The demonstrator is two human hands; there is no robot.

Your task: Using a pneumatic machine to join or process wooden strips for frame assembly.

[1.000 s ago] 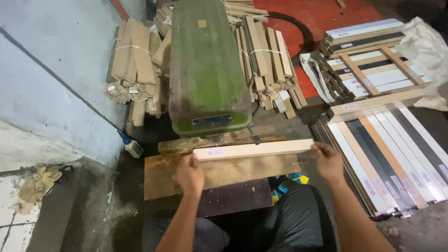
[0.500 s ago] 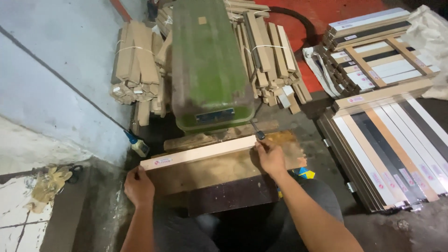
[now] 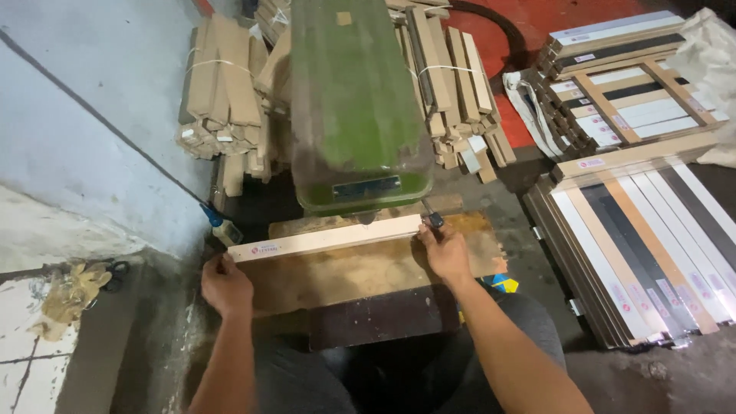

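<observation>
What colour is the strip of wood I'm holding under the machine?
The wood strip is pale cream with a small pinkish label near its left end, seen in the head view.

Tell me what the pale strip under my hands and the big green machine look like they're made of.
The pale strip looks like light wood or fibreboard, smooth and matte with square edges. The green machine looks like painted metal, its coat worn and scuffed.

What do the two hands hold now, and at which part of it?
A long pale wooden strip. The left hand grips its left end, and the right hand its right end, beside the green machine.
</observation>
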